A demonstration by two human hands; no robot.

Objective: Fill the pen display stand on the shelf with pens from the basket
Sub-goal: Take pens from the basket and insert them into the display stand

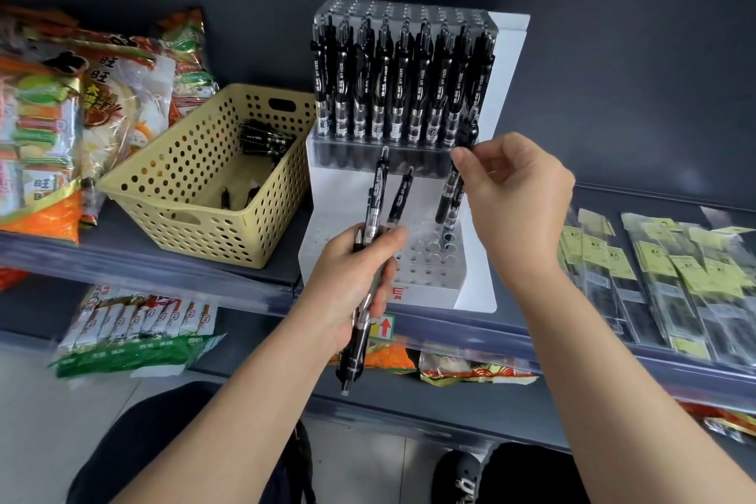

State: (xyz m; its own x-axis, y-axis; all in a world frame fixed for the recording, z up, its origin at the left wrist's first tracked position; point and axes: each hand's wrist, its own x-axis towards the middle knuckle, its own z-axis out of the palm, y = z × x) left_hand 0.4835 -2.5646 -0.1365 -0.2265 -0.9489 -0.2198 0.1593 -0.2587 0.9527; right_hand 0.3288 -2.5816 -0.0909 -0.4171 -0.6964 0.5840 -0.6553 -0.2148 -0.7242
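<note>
A white two-tier pen display stand [507,102] sits on the shelf. Its upper tier is packed with black pens [399,82]. The lower tier [425,262] shows many bare holes and two pens at its right rear. My left hand [356,278] grips a bundle of black pens [374,217] in front of the lower tier. My right hand [511,192] pinches the top of one black pen [450,196] that stands in a right rear hole of the lower tier. A yellow perforated basket [204,213] to the left holds more black pens [262,137].
Snack bags [61,102] crowd the shelf left of the basket. Flat packets with yellow labels [662,270] lie on the shelf to the right. More snack packs [135,327] sit on the lower shelf. My knees and a shoe [462,479] are below.
</note>
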